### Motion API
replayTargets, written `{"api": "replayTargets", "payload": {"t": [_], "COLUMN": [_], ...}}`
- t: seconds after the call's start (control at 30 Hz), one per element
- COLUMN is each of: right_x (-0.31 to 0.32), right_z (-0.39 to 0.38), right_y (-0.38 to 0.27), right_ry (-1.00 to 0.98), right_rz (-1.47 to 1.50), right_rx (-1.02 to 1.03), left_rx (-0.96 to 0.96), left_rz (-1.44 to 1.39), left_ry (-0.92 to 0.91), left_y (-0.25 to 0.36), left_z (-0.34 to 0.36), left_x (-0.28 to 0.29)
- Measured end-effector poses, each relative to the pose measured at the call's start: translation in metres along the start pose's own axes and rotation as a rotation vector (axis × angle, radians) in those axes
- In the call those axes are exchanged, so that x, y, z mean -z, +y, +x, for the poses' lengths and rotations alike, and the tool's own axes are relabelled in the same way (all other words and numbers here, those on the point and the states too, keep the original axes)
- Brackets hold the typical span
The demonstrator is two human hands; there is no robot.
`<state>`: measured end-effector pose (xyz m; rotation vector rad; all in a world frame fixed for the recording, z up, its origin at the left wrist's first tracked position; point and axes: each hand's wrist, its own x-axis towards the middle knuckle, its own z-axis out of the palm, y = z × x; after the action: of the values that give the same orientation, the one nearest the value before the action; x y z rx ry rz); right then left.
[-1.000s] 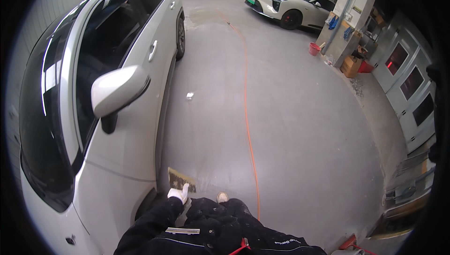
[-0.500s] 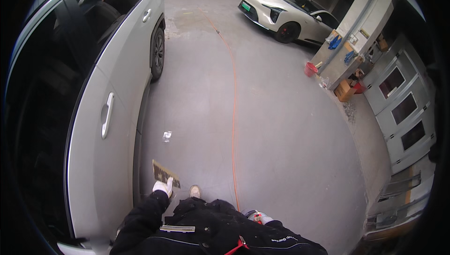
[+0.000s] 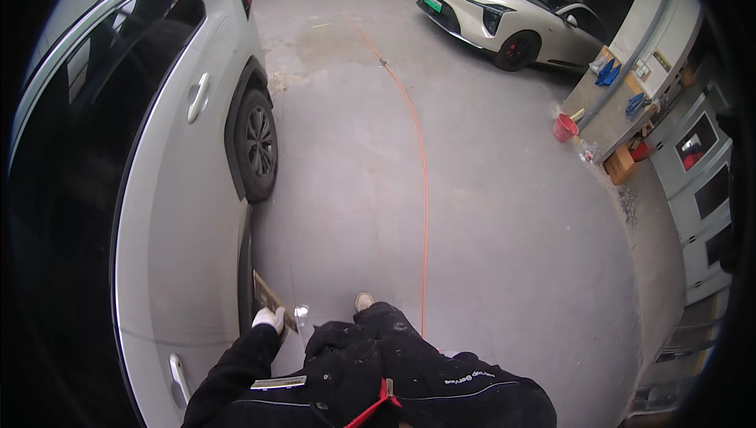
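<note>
- Left hand (image 3: 269, 318), white-gloved, low at the person's left; grip closed on the near edge of a flat board (image 3: 272, 297), tan and dark.
- Board held tilted above the floor (image 3: 512, 223), just beside the dark sill (image 3: 246, 270) of a white car (image 3: 169, 263); whether they touch, cannot tell.
- Right hand out of sight; cannot tell its grip.
- Small pale scrap (image 3: 302, 312) on floor, just right of board.
- One light shoe (image 3: 363, 301) showing ahead of dark clothing (image 3: 394, 373) with a red zip.
- Car's wheel (image 3: 258, 144) beyond the board, farther along the same side.
- Orange hose (image 3: 424, 192) running along floor, right of the shoe.
- Farther off: second white car (image 3: 512, 22); red bucket (image 3: 565, 129) beside a pillar (image 3: 630, 50); cardboard box (image 3: 620, 166) near it.
</note>
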<state>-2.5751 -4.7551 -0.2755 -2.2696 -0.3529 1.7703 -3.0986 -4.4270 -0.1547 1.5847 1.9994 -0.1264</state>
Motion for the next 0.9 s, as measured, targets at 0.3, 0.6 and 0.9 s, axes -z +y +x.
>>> {"api": "replayTargets", "payload": {"t": [0.3, 0.6, 0.9], "right_x": [0.11, 0.202, 0.251], "right_z": [0.146, 0.219, 0.343], "right_y": [-0.286, -0.582, -0.877], "right_ry": [-0.012, 0.083, 0.079], "right_rz": [0.136, 0.219, 0.084], "right_rx": [-0.044, -0.078, -0.057], "left_rx": [0.225, -0.066, -0.358], "left_rz": [0.056, -0.181, -0.298], "left_ry": [-0.301, 0.085, 0.153], "left_y": [0.093, 0.383, 0.652], "left_z": [0.184, 0.585, 0.845], "left_x": [0.054, 0.156, 0.335]}}
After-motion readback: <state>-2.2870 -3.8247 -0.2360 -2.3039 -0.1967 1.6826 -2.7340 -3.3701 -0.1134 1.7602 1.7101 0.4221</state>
